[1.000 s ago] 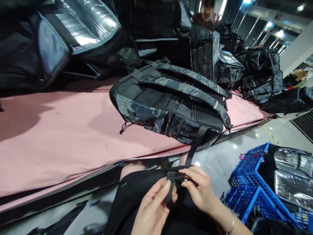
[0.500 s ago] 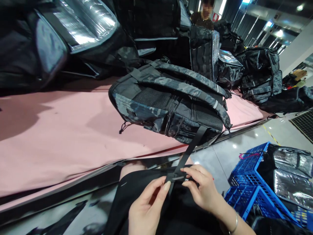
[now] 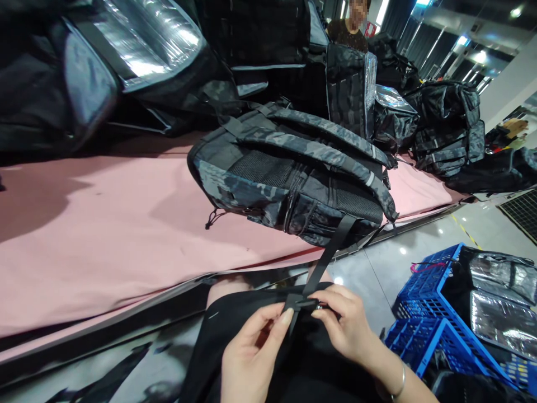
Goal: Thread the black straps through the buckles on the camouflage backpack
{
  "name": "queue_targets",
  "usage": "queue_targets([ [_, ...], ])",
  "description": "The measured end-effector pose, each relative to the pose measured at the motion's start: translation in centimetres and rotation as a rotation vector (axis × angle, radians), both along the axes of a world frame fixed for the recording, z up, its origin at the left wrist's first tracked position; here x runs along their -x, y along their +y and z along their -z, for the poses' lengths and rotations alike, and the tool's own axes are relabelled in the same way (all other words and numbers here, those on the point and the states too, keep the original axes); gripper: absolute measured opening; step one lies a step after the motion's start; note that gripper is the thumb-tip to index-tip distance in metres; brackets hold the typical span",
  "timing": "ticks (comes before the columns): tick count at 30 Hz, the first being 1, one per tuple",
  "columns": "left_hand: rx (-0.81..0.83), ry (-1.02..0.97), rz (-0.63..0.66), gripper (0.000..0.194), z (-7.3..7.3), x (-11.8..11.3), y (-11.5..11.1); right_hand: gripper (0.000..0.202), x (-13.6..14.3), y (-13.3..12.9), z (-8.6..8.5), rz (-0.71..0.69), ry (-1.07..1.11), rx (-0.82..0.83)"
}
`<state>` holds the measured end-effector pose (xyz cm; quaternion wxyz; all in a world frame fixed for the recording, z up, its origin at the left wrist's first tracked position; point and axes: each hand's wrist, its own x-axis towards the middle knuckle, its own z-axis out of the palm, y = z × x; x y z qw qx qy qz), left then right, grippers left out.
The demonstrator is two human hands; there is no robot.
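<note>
While a camo backpack [image 3: 293,173] lies at the near edge of the pink worktop [image 3: 104,240], its black strap [image 3: 325,257] hangs to the lap. Left hand [image 3: 251,358] & right hand [image 3: 348,330] both pinch the strap end at a small buckle [image 3: 312,304]. Threading looks begun, not yet snug; blue crate [image 3: 423,330] at right.

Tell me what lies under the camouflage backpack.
The backpack lies on a pink table cover. Its black strap hangs past the edge to both hands, left and right. The cover directly beneath the pack is hidden.
</note>
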<state>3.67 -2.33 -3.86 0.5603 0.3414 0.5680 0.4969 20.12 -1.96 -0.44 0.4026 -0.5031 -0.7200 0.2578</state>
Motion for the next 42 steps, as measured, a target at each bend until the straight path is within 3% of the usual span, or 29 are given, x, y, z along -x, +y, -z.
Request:
queue_targets([
  [3, -0.115, 0.147, -0.012, 0.024, 0.1, 0.0, -0.1, 0.022, 0.2, 0.1, 0.2, 0.009, 0.006, -0.037],
  [10, -0.643, 0.626, -0.092, 0.005, -1.0, -0.1, 0.3, 0.028, 0.6, 0.1, 0.7, -0.001, 0.018, -0.048],
  [14, -0.76, 0.763, -0.085, 0.003, -1.8, -0.1, 0.5, 0.027, 0.5, 0.1, 0.4, 0.005, -0.018, -0.058],
  [19, -0.904, 0.884, -0.085, 0.008, -1.7, -0.3, 0.5, 0.027, 0.5, 0.2, 0.4, -0.001, -0.078, -0.101],
  [24, -0.999, 0.993, -0.086, 0.011, -1.7, -0.1, 0.7, 0.026, 0.5, 0.2, 0.3, 0.005, -0.069, -0.101],
  [33, -0.956, 0.949, -0.116, 0.012, -2.2, -0.3, 0.8, 0.028, 0.2, 0.0, 0.7, -0.01, -0.036, -0.048],
  [37, -0.992, 0.972, -0.064, 0.014, -1.8, -0.3, 0.7, 0.029, 0.3, 0.1, 0.5, -0.003, -0.038, -0.04],
  [42, -1.067, 1.088, -0.106, 0.02, -1.0, -0.2, 0.7, 0.024, 0.3, 0.2, 0.2, 0.008, -0.059, -0.048],
])
